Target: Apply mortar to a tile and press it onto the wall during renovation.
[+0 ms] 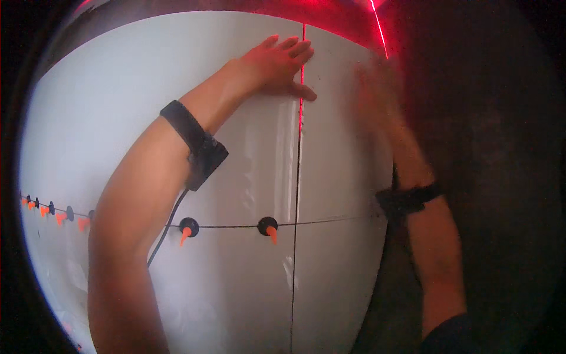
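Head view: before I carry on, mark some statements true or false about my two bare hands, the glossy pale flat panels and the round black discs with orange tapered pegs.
1. The bare left hand is spread across the dark vertical joint between glossy pale flat panels. True.
2. The bare right hand shows sharply. False: the right hand is blurred.
3. Two round black discs with orange tapered pegs sit on the thin dark horizontal joint, left of the vertical one. False: more discs stand farther left.
4. Thin red light falls only on the horizontal joint. False: a bright red line marks the vertical joint's upper part.
5. Both forearms wear black straps. True.
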The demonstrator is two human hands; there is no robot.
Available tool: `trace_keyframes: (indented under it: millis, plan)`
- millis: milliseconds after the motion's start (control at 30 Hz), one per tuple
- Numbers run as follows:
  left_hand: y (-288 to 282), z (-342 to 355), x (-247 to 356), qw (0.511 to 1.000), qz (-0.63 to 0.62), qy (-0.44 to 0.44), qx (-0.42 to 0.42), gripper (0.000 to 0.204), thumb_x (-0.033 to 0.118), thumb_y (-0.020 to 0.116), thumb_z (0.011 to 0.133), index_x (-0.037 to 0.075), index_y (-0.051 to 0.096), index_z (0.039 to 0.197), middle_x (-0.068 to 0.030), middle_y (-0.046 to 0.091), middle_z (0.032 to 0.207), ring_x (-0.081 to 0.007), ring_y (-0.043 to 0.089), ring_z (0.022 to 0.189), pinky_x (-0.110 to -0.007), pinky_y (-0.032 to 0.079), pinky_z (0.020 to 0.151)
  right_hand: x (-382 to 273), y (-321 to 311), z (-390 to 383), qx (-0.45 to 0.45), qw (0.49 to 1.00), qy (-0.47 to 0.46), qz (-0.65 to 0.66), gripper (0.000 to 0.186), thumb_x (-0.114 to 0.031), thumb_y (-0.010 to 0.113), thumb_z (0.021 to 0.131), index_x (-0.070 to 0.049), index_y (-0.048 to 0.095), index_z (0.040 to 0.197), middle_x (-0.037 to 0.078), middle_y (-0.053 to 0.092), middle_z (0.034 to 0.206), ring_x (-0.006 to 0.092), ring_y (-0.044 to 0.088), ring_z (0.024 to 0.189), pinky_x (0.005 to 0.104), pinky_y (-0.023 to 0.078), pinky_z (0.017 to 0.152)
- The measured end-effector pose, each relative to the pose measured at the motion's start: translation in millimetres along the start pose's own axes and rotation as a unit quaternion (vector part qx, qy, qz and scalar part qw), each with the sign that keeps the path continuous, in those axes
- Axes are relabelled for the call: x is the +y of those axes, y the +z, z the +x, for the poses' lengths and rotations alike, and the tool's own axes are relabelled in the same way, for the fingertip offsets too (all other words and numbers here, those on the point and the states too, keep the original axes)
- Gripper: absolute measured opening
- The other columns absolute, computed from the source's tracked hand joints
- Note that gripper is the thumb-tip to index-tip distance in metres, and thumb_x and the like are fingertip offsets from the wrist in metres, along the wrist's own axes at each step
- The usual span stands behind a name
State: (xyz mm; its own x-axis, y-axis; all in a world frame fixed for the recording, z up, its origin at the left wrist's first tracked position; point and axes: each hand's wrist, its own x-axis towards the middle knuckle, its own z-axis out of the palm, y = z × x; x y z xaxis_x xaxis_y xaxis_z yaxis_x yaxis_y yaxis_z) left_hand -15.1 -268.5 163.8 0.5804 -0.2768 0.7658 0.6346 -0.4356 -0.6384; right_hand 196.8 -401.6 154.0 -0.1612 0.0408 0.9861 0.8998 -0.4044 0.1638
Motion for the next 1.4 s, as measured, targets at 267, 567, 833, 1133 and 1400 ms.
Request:
trace_keyframes:
  millis: [267, 567, 833, 1133, 1400]
  plan:
    - [17, 28, -16, 1.000, -0.024, 0.004, 0.020, 0.099, 0.075, 0.046, 0.084, 0.004, 0.026, 0.151, -0.0130, 0.022, 0.158, -0.0279, 0.018, 0.147, -0.046, 0.014, 0.120, 4, 72, 30, 0.104, 0.989, -0.030, -0.102, 0.062, -0.049, 0.042, 0.099, -0.010, 0.033, 0.147, 0.020, 0.039, 0.145, 0.0363, 0.036, 0.135, 0.0485, 0.031, 0.110]
    - [20, 30, -17, 1.000, -0.003, 0.002, 0.022, 0.099, 0.076, 0.045, 0.084, 0.006, 0.026, 0.151, -0.0127, 0.023, 0.158, -0.0279, 0.019, 0.147, -0.047, 0.015, 0.120, 29, 100, 61, 0.143, 0.977, -0.098, -0.126, 0.059, -0.043, 0.048, 0.096, -0.010, 0.040, 0.144, 0.017, 0.033, 0.151, 0.0339, 0.035, 0.137, 0.0502, 0.034, 0.108]
    - [18, 28, -13, 1.000, -0.007, 0.003, 0.026, 0.096, 0.074, 0.046, 0.085, 0.006, 0.030, 0.150, -0.0128, 0.024, 0.158, -0.0281, 0.020, 0.147, -0.047, 0.015, 0.119, 0, 42, 70, -0.104, 0.994, 0.008, -0.015, 0.073, -0.057, 0.038, 0.096, -0.014, 0.023, 0.153, 0.015, 0.023, 0.158, 0.0369, 0.022, 0.144, 0.0549, 0.021, 0.114]
    - [16, 15, -7, 1.000, -0.016, 0.027, 0.005, 0.097, 0.070, 0.052, 0.084, -0.002, 0.033, 0.146, -0.0189, 0.029, 0.154, -0.0310, 0.025, 0.144, -0.045, 0.022, 0.117, -21, 67, -17, 0.020, 0.999, -0.026, 0.011, 0.069, -0.057, 0.028, 0.099, -0.013, 0.025, 0.152, 0.012, 0.021, 0.159, 0.0349, 0.018, 0.146, 0.0527, 0.012, 0.118]
    - [14, -47, 71, 0.999, -0.010, 0.047, -0.019, 0.117, 0.063, 0.077, 0.062, -0.006, 0.032, 0.144, -0.0250, 0.029, 0.152, -0.0357, 0.026, 0.143, -0.045, 0.024, 0.117, -43, 62, -103, 0.035, 0.997, -0.061, 0.031, 0.059, -0.043, 0.037, 0.100, -0.015, 0.029, 0.151, 0.011, 0.026, 0.158, 0.0359, 0.019, 0.146, 0.0528, 0.013, 0.118]
